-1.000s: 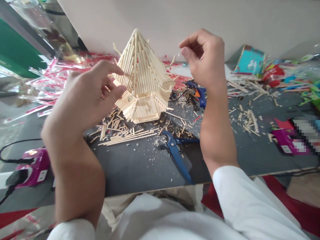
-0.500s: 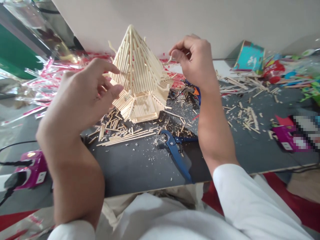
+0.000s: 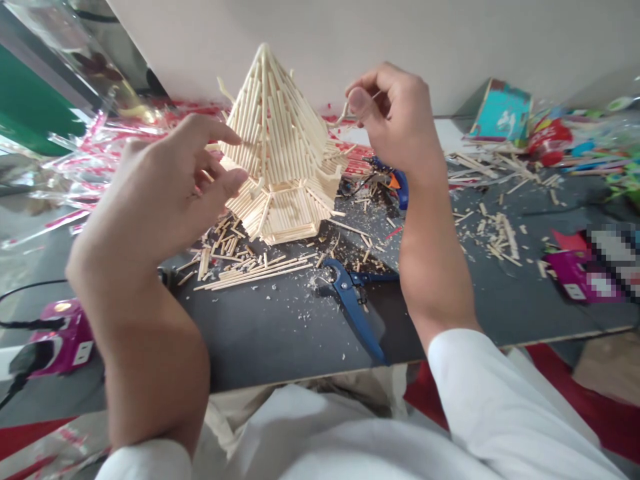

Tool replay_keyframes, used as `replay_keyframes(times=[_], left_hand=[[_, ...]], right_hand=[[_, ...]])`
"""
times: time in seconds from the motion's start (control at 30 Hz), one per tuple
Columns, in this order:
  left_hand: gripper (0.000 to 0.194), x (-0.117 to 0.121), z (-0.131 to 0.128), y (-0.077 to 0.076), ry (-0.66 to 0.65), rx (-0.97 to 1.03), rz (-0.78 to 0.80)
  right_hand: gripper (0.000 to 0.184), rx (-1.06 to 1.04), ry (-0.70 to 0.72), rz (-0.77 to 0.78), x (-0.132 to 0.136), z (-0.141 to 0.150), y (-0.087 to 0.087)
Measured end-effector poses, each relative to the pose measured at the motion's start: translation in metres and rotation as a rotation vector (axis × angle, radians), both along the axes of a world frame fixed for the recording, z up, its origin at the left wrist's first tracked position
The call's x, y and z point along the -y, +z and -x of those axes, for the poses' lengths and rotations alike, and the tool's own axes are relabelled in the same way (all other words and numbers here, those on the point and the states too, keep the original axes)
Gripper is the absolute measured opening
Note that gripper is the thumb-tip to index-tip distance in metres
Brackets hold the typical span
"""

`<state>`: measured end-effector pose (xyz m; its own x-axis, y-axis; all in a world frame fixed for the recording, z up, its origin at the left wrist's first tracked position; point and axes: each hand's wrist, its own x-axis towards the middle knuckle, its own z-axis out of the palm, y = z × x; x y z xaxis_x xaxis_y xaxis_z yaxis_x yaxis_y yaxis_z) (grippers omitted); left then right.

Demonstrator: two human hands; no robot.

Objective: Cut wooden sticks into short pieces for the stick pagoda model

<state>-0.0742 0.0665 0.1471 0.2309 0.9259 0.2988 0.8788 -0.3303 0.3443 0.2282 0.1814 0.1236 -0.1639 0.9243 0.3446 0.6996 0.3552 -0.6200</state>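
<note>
In front of me stands a pointed model [image 3: 280,127] of pale thin sticks, with a many-sided stick roof above a flared lower part. My left hand [image 3: 150,193] is at its left side, thumb and index finger apart; whether the fingertips touch it I cannot tell. To the right of the roof, my right hand [image 3: 395,113] is raised with thumb and index finger pinched at a thin, curved pale strip [image 3: 343,116] by the roof's corner. Loose sticks [image 3: 255,273] lie before the model. A blue-handled cutter [image 3: 353,303] rests closer to me.
Stick offcuts [image 3: 500,240] are strewn over the dark table [image 3: 280,340]. A glue gun [image 3: 397,180], partly hidden, lies behind my right forearm. Purple power sockets [image 3: 63,333] with cables stand at left. Red-and-clear wrappers [image 3: 95,167] pile up at the back left, and a turquoise card [image 3: 501,113] leans on the wall.
My right hand has moved slightly up and right, away from the roof. My left hand keeps its pose beside the model. The view has shifted a little.
</note>
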Motion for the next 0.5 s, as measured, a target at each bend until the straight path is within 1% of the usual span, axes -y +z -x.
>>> replay_keyframes(times=[0.1, 0.2, 0.37, 0.5], left_hand=[[0.048, 0.0001, -0.0003, 0.0009, -0.005, 0.002, 0.004], [0.048, 0.0002, 0.0003, 0.0013, 0.007, 0.0, 0.017], [0.049, 0.0006, 0.0012, 0.0021, 0.008, -0.013, 0.028], [0.045, 0.0012, -0.0002, 0.0032, 0.008, -0.015, 0.027]], right_hand=[[0.049, 0.018, 0.036, 0.017, -0.0003, -0.002, -0.0033], [0.041, -0.032, 0.082, 0.009, -0.0009, -0.0032, -0.0055], [0.031, -0.068, 0.035, 0.067, -0.0011, -0.0044, -0.0067], [0.031, -0.058, 0.125, 0.007, -0.0005, -0.0062, -0.0077]])
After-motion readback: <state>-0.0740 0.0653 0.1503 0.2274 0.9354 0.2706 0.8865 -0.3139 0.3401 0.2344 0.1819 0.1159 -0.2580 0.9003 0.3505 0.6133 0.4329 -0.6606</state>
